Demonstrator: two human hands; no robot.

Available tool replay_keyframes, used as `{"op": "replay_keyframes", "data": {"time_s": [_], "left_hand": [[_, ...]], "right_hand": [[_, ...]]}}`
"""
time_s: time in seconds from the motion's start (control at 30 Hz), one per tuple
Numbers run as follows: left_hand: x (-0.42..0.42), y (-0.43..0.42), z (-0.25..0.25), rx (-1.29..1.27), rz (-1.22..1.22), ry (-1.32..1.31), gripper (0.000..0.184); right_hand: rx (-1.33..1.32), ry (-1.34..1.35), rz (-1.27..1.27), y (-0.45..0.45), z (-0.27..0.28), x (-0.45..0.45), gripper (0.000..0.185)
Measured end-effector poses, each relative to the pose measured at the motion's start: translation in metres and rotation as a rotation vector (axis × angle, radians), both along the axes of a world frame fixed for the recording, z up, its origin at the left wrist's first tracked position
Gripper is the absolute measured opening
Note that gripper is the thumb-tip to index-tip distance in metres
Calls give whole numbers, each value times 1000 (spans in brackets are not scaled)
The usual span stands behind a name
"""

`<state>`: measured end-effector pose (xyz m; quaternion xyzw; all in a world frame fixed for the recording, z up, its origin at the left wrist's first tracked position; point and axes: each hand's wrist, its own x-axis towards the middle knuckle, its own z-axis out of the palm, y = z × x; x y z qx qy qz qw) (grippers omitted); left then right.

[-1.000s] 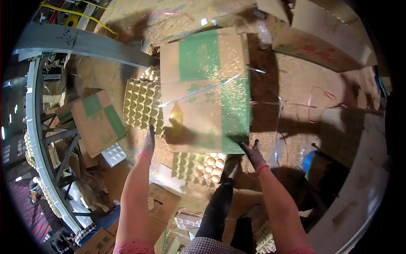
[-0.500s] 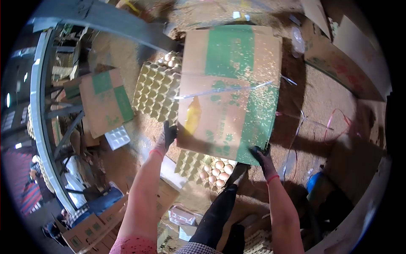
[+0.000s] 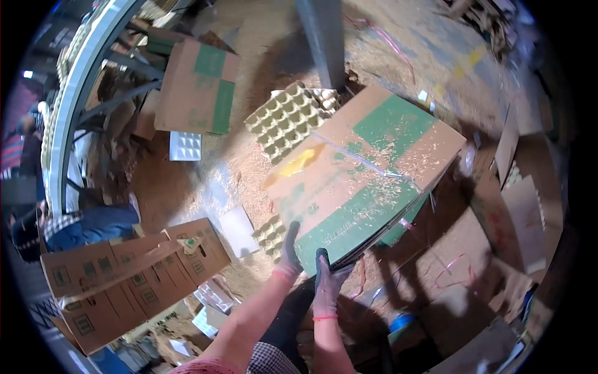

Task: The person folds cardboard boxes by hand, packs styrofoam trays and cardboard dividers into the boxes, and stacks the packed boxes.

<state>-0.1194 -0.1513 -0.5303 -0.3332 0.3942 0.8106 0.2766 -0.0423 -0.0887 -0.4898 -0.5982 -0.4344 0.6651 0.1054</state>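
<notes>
A stack of flattened cardboard boxes [image 3: 349, 206], brown with green bands, lies tilted in front of me. Clear strapping [image 3: 364, 163] runs across its top, along with scattered wood shavings and a yellow wet smear. At its near corner my gloved left hand [image 3: 289, 250] grips the left edge. Close beside it, my gloved right hand [image 3: 327, 280] has the thumb on top of the corner and the fingers partly hidden below. Pulp egg trays [image 3: 283, 121] rest beyond the stack's left side, and another egg tray [image 3: 269, 237] shows partly beneath it.
A metal post [image 3: 322, 43] rises behind the stack. Large cartons [image 3: 134, 280] stand at lower left, near a person in blue trousers [image 3: 93, 225]. Another flattened carton [image 3: 196, 87] leans at upper left. Open boxes [image 3: 523, 212] and loose pink string [image 3: 451, 271] are at right.
The stack has turned, its near end now a corner pointing at me. My hands have come closer together at that corner. My view has shifted, and the left-hand cartons show more fully.
</notes>
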Motion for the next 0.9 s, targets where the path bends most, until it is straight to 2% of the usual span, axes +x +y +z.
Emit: {"op": "replay_keyframes", "data": {"time_s": [0.03, 0.07, 0.13, 0.2, 0.27, 0.33, 0.37, 0.43, 0.5, 0.53, 0.57, 0.6, 0.63, 0.67, 0.7, 0.77, 0.8, 0.83, 0.9], "left_hand": [[-5, -6, -15, 269, 73, -162, 54], [-11, -5, -8, 289, 98, -150, 54], [-21, -8, 5, 243, -49, -172, 55], [-29, -15, 5, 351, -19, -272, 55], [-48, -11, 21, 383, -17, -225, 52], [-62, -14, 27, 490, -36, -244, 53], [-68, -12, 31, 437, -29, -201, 56], [-71, -14, 31, 364, -76, -88, 61], [-64, -7, 34, 386, -43, -124, 62], [-57, -1, 34, 398, -15, -157, 63], [-59, 7, 46, 253, -152, 61, 66], [-47, 14, 62, 282, 4, -150, 71], [-19, 8, 18, -9, -249, 283, 75], [-5, 7, 0, -117, -364, 414, 74], [6, 7, -7, -203, -476, 503, 73], [22, 14, -12, -341, -623, 584, 71], [32, 18, -10, -338, -633, 494, 68], [38, 24, -1, -334, -640, 404, 65], [47, 44, -10, -70, -346, 2, 55]], "right_hand": [[-15, 21, 4, 2, 13, -8, 104], [1, 30, 32, 5, 30, -16, 104], [-28, 112, 54, 8, 57, -27, 93], [1, 126, 139, 10, 52, -17, 89], [37, 174, 462, 20, 58, -11, 92], [-178, 276, 456, 30, 55, 5, 89], [-13, 233, 417, 43, 68, -3, 86], [152, 184, 384, 64, 87, -16, 83], [-215, 112, 187, 82, 94, -24, 83], [-203, 114, 198, 88, 106, -39, 83], [-188, 112, 218, 91, 121, -59, 91], [-179, 150, 242, 103, 97, -56, 88], [-170, 187, 264, 115, 72, -54, 85], [-169, 181, 262, 127, 37, -32, 85], [5, 210, 397, 135, 10, -6, 72], [184, 115, 487, 140, 17, -4, 52], [273, 60, 527, 143, 21, -3, 44], [293, 209, 567, 150, 7, 7, 43], [391, 114, 581, 160, -17, 15, 66]]}}
